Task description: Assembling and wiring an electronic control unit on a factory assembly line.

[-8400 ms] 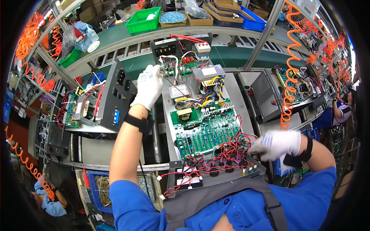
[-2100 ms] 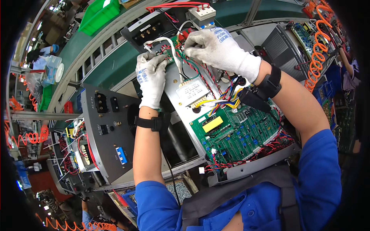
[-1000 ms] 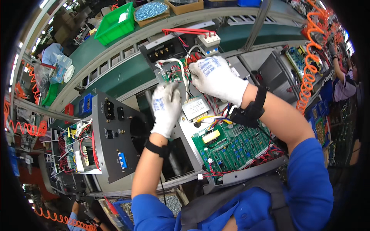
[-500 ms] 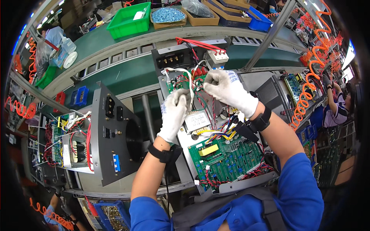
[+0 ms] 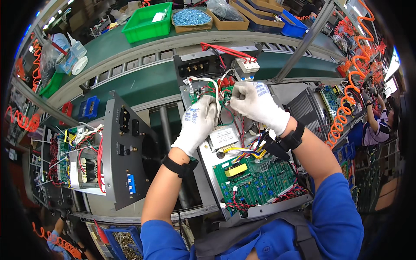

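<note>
Both my hands wear white gloves and work over an opened metal-cased electrical unit. My left hand (image 5: 200,119) is closed, its fingertips bent down beside a white sleeved cable (image 5: 218,89) and a loop of green wire (image 5: 229,123). My right hand (image 5: 256,104) is pinched just across from it, over the red and green wires. What either hand pinches is hidden by the fingers. Below them sit a silver labelled box (image 5: 224,136), a bundle of yellow and white wires (image 5: 242,151) and a green circuit board (image 5: 260,182). A white breaker (image 5: 247,66) stands behind my right hand.
Left of me stands another unit with a dark front panel (image 5: 130,151) on the roller conveyor. At the back are a green bin (image 5: 147,24) and a box of blue small parts (image 5: 192,19). Orange coiled hoses (image 5: 346,93) hang at right, near a co-worker (image 5: 377,117).
My left hand has moved a little right and up, nearer the right hand, and its back has turned more into view. My right hand stays pinched in nearly the same place.
</note>
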Available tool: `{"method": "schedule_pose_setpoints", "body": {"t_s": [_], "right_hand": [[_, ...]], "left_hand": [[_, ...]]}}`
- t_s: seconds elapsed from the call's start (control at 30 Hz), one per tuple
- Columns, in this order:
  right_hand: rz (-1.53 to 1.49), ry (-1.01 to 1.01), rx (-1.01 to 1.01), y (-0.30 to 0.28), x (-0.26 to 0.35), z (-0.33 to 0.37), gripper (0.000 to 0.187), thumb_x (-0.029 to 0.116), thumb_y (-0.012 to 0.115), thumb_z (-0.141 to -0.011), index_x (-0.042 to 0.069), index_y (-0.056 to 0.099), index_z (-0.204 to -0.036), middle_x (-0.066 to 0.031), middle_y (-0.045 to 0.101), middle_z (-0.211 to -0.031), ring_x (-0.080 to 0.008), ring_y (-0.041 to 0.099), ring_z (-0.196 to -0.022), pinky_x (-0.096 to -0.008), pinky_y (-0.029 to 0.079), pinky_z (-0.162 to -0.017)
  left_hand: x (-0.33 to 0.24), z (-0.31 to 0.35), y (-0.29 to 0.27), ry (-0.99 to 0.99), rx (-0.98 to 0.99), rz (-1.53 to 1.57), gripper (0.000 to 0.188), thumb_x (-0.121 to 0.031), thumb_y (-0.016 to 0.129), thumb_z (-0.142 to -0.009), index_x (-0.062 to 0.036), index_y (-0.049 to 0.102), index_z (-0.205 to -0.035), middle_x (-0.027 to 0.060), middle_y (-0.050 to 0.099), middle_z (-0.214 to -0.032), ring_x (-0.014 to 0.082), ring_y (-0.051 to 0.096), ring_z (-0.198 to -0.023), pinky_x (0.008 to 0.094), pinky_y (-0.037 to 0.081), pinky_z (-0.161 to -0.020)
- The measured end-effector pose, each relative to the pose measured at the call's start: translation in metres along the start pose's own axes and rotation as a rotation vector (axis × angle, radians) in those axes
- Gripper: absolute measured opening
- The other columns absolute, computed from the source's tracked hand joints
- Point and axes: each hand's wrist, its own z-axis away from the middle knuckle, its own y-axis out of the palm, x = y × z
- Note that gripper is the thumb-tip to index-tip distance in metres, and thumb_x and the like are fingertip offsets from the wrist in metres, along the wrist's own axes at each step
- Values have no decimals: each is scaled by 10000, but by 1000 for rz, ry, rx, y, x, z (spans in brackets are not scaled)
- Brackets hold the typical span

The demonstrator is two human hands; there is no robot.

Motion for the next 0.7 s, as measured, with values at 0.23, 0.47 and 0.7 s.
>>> {"method": "schedule_pose_setpoints", "body": {"t_s": [0.23,0.47,0.7], "right_hand": [[201,-164,-25,10,-6,-1,220,282,629,-875,71,690,-862,-139,697,-829,-353,695,-799,-446,537,-730],[143,-105,35,8,-2,-3,264,329,629,-878,90,732,-921,-149,717,-837,-344,710,-836,-448,547,-762],[-54,-5,26,2,-6,-3,435,481,598,-915,70,741,-920,-177,721,-833,-360,717,-841,-466,546,-753]], "left_hand": [[8,2,5,-101,117,2,234,-254,605,-966,-77,704,-1084,138,722,-899,341,705,-872,444,543,-761],[1,-5,11,56,-69,-194,143,-219,677,-904,-126,742,-990,114,667,-930,325,679,-814,422,540,-700],[5,-19,-6,151,-15,-532,131,-186,664,-898,-110,706,-997,147,697,-928,346,703,-780,435,559,-707]]}}
